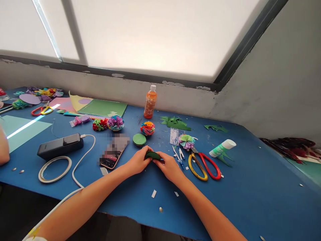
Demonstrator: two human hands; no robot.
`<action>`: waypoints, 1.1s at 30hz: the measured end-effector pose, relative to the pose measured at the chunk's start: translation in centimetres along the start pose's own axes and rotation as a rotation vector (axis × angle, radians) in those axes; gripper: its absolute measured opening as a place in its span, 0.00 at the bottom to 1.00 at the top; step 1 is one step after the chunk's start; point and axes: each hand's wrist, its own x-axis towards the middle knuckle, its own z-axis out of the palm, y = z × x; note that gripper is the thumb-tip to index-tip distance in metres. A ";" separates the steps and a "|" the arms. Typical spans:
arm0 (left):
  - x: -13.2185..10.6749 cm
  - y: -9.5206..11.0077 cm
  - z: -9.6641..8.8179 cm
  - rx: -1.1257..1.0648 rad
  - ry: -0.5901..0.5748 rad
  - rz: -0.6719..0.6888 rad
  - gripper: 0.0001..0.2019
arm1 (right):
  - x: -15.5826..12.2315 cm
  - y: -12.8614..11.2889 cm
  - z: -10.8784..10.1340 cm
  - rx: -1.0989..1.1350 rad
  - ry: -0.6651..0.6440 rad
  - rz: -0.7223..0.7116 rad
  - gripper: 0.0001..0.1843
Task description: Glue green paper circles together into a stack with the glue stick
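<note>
Between my two hands is a dark green piece of paper (152,155), bent into a curve above the table's near half. My left hand (139,160) pinches its left end, and my right hand (168,164) grips the right end with thumb and fingers. Just behind my left hand lies a stack of green paper circles (139,139). A multicoloured paper flower (147,128) sits a little beyond it. To the right of my right hand are a blue-and-white compass (179,155), a pastel paper flower (187,141) and scissors (204,165) with yellow and red handles.
A phone (115,152), a black power bank (60,146) with a white cable and a tape ring (55,169) lie left. An orange drink bottle (150,103) stands near the wall. Green paper scraps (175,123) and a glue stick (222,148) are right. Another person's arm (3,147) shows far left.
</note>
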 end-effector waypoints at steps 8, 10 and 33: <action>-0.1 0.0 0.2 0.006 -0.014 0.010 0.09 | -0.1 -0.2 0.0 -0.036 -0.005 0.002 0.10; -0.1 0.0 0.2 0.004 -0.019 0.011 0.10 | -0.1 -0.3 0.0 -0.045 -0.005 0.006 0.10; 0.0 0.6 0.5 0.047 0.046 0.037 0.09 | 0.1 -0.5 -0.6 -0.008 0.068 0.014 0.11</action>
